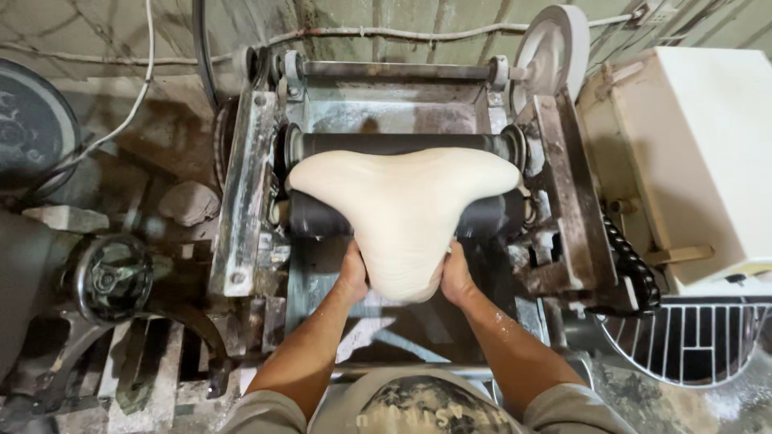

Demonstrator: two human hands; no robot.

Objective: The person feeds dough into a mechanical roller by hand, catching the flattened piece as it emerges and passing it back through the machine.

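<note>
The dough point(404, 210) is one big, smooth, pale cream sheet. It is wide at the top and narrow at the bottom. Its wide upper part lies over the front roller point(318, 215) and hides the middle of it. Its narrow lower end hangs down below the roller, thick and rounded.

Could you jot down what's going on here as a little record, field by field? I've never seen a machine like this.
Left hand: left hand grips the dough's near left edge
Right hand: right hand grips its near right edge
Dough: pale sheet of dough, wide end draped over the dark rollers
Machine: worn metal roller machine with a side wheel
Right side: white box, wire guard
</note>
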